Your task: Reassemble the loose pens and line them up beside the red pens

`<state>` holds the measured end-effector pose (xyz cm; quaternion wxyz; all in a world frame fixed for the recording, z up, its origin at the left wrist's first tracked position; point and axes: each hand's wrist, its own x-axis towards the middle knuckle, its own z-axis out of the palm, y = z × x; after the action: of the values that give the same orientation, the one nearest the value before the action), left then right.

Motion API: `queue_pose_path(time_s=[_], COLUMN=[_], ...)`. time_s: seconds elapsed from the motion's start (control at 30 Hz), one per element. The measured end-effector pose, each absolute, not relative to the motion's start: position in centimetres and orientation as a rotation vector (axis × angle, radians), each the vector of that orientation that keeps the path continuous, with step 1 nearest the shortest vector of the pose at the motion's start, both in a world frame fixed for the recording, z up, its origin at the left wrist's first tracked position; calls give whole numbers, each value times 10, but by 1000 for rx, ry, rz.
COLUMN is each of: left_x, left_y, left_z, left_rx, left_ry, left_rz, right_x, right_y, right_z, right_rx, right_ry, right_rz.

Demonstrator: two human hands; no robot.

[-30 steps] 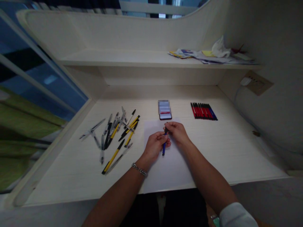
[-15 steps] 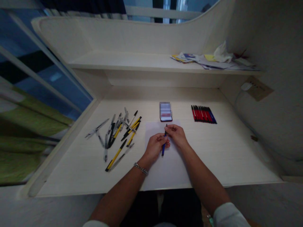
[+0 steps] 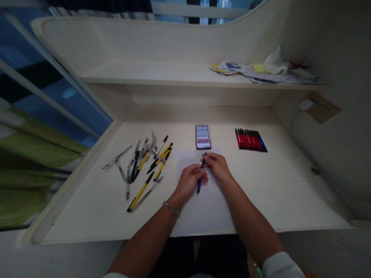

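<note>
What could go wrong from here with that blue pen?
The blue pen is held between the left hand and right hand, so it might slip and roll across the white sheet. Its upper end points toward the phone just beyond the sheet, so a slip could knock the phone.

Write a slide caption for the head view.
Left hand and right hand hold a blue pen over white paper, loose pens left, red pens right.

Loose pens (image 3: 141, 192) lie left of the paper (image 3: 203, 220), a phone (image 3: 203, 145) behind, lined pens (image 3: 251, 139) right.
</note>
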<state>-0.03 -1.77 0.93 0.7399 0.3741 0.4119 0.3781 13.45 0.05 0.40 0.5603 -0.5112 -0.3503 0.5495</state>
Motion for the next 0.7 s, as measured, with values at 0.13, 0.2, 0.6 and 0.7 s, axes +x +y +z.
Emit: queue_pose_path(time_s=[0.13, 0.2, 0.6, 0.7], left_x=[0, 0, -20, -29], left_y=[-19, -20, -32, -35], left_z=[9, 9, 22, 17], left_rx=[842, 848, 912, 859], left_ry=[899, 888, 928, 969], left_rz=[806, 805, 773, 857], right_x=[139, 140, 155, 143], right_y=[1, 1, 6, 8], right_z=[7, 9, 13, 3], right_rx=[-1216, -1237, -1215, -1315], right_ry=[-750, -726, -595, -841], right_rz=[1287, 1235, 1046, 1090])
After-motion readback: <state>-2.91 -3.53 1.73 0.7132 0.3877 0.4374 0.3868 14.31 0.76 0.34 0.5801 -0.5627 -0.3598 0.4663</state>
